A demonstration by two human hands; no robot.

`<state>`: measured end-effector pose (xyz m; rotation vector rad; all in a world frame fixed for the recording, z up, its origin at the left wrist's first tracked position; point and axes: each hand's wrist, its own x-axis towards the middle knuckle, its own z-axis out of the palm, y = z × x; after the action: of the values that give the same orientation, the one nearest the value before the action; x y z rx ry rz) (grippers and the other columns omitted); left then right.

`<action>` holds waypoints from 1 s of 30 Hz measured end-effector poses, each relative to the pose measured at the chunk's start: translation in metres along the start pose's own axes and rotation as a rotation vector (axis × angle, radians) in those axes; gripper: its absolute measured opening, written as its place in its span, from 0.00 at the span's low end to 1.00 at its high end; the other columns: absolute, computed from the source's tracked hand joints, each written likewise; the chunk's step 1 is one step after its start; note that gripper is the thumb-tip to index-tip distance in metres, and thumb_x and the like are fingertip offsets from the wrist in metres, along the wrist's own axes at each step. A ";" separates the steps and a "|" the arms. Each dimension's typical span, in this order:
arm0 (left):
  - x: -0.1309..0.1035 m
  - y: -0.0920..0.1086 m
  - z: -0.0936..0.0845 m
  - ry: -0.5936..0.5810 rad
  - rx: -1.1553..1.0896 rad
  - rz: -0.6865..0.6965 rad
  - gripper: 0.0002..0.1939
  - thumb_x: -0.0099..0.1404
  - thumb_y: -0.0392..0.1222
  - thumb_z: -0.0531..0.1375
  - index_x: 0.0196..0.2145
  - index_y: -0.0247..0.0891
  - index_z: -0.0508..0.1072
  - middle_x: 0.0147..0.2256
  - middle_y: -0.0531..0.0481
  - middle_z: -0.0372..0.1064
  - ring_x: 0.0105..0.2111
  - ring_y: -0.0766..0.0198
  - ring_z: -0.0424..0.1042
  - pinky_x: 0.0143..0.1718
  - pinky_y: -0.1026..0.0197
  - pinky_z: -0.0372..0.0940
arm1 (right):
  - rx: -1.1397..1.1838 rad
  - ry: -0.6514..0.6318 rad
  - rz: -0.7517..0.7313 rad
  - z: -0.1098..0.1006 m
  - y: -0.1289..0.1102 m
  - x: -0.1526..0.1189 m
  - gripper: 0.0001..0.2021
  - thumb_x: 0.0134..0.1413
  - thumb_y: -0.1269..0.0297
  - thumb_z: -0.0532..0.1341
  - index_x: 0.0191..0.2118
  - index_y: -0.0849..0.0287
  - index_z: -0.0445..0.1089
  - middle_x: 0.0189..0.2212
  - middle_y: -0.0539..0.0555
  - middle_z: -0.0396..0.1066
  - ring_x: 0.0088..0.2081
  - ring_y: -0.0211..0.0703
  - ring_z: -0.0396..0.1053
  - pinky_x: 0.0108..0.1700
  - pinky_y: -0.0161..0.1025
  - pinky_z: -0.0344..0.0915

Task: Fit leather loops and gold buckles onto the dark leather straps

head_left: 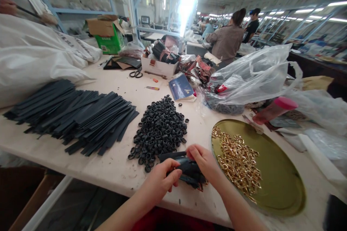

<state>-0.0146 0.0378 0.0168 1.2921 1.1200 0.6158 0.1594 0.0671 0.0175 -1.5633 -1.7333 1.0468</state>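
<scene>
Near the table's front edge, my right hand (202,158) is closed with its fingertips on the end of a black strip (173,155). Just left of it, my left hand (164,176) is closed in a pinch, and what its fingers hold is hidden. Under and between both hands lies a small stack of black strips (192,172), with bits of gold metal at its lower edge. Beyond my hands rises a heap of small black loops (159,126). Gold metal buckles (238,162) lie piled on an oval gold tray (279,177) to the right.
Many long black strips (89,115) cover the table's left side. Scissors (136,74), a cutter (152,87), a blue notebook (181,88) and a white box (158,66) lie farther back. Plastic bags (252,75) and a pink-lidded bottle (273,110) stand right. Other people work beyond.
</scene>
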 end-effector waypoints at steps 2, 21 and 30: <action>0.005 -0.002 -0.001 0.028 0.005 -0.033 0.10 0.59 0.47 0.52 0.33 0.37 0.64 0.18 0.58 0.62 0.14 0.73 0.56 0.15 0.70 0.52 | -0.240 0.095 0.010 -0.004 0.011 0.030 0.08 0.53 0.61 0.53 0.30 0.57 0.66 0.28 0.52 0.66 0.32 0.42 0.64 0.35 0.37 0.57; -0.007 0.030 0.009 0.378 0.282 0.164 0.10 0.60 0.45 0.51 0.28 0.38 0.67 0.23 0.55 0.65 0.25 0.67 0.63 0.27 0.67 0.54 | 0.740 -0.122 0.188 0.003 -0.022 -0.021 0.12 0.40 0.60 0.65 0.26 0.58 0.61 0.20 0.44 0.64 0.23 0.34 0.61 0.28 0.33 0.56; -0.036 0.022 0.016 0.352 0.159 0.155 0.10 0.59 0.45 0.51 0.25 0.38 0.64 0.17 0.58 0.59 0.18 0.70 0.59 0.22 0.68 0.54 | 0.967 0.055 0.167 0.017 -0.031 -0.052 0.12 0.41 0.56 0.65 0.26 0.58 0.65 0.23 0.46 0.65 0.25 0.33 0.62 0.31 0.33 0.60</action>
<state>-0.0088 0.0043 0.0471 1.4520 1.3862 0.9101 0.1363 0.0127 0.0389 -1.0715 -0.8078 1.5747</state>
